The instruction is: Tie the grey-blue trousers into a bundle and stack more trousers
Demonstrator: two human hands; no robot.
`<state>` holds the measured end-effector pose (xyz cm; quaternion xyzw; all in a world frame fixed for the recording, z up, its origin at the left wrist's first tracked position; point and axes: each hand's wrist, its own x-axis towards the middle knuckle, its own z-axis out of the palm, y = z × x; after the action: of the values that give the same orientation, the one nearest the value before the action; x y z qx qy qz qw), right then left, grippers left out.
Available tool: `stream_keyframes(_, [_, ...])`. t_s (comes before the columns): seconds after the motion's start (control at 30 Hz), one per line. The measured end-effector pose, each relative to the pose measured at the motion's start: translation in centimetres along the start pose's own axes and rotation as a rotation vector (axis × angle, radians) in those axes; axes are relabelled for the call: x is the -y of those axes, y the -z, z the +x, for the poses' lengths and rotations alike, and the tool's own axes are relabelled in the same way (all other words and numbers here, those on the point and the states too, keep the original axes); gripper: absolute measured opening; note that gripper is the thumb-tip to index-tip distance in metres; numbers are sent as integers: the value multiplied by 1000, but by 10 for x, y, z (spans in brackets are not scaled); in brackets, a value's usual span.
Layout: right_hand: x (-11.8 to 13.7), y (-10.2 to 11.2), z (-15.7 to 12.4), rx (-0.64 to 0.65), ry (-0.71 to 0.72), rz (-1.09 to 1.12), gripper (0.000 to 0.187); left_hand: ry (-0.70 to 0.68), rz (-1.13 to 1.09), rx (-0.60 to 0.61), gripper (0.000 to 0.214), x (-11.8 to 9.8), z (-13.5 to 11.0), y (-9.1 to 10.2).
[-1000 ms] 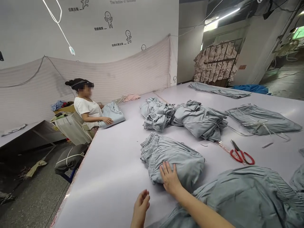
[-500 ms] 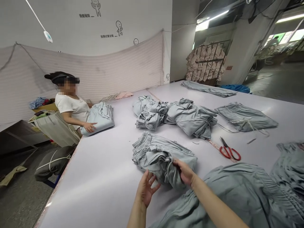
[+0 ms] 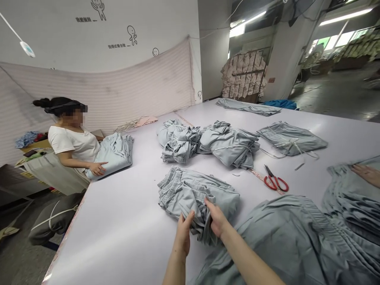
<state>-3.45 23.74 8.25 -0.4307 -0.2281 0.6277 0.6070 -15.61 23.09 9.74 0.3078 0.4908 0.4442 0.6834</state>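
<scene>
In front of me on the table lies a folded stack of grey-blue elastic-waist pants [image 3: 181, 190], its gathered waistbands toward the far left. My right hand [image 3: 218, 219] grips a bunched fold at the stack's near side, thumb on top and fingers tucked into the cloth. At the near left edge of the same stack, my left hand [image 3: 184, 233] closes on the fabric with its thumb up; its other fingers are partly hidden. A larger loose pile of the same pants [image 3: 279, 237] spreads beneath and right of my right forearm.
Red-handled scissors [image 3: 276, 180] lie right of the stack. Beyond are tied bundles [image 3: 230, 144] and a flat tied bundle [image 3: 292, 138]. At left, a seated person [image 3: 74, 138] rests a hand on a folded pile [image 3: 114, 156]. Another person's hand [image 3: 366, 174] touches pants at right.
My left hand has gone from spread fingers beside the stack to closing on its edge. The bunched fold now lies flatter. Another person's hand has appeared at the right; the view has shifted right.
</scene>
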Motion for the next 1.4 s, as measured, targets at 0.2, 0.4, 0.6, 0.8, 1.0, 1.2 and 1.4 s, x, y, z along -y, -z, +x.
stream_keyframes(0.2, [65, 52, -9, 45, 88, 267, 39, -50, -88, -115, 32, -35, 6, 2])
stream_keyframes(0.4, [147, 101, -47, -62, 296, 343, 31, -144, -448, -96, 32, -104, -51, 13])
stream_keyframes(0.6, [168, 131, -107, -129, 410, 306, 29, -499, -424, -334, 37, -130, -145, 48])
stream_keyframes(0.8, [153, 170, -158, -208, 357, 306, 25, -384, -513, -448, 37, -94, -234, 53])
stream_keyframes(1.0, [173, 175, -191, -212, 294, 306, 22, -335, -547, -289, 41, -52, -262, 61])
stream_keyframes(1.2, [201, 199, -217, -175, 363, 231, 30, -398, -532, -367, 48, -22, -291, 72])
stream_keyframes(1.4, [152, 273, -228, -107, 129, 43, 29, 55, -599, -498, 41, 94, -287, 122])
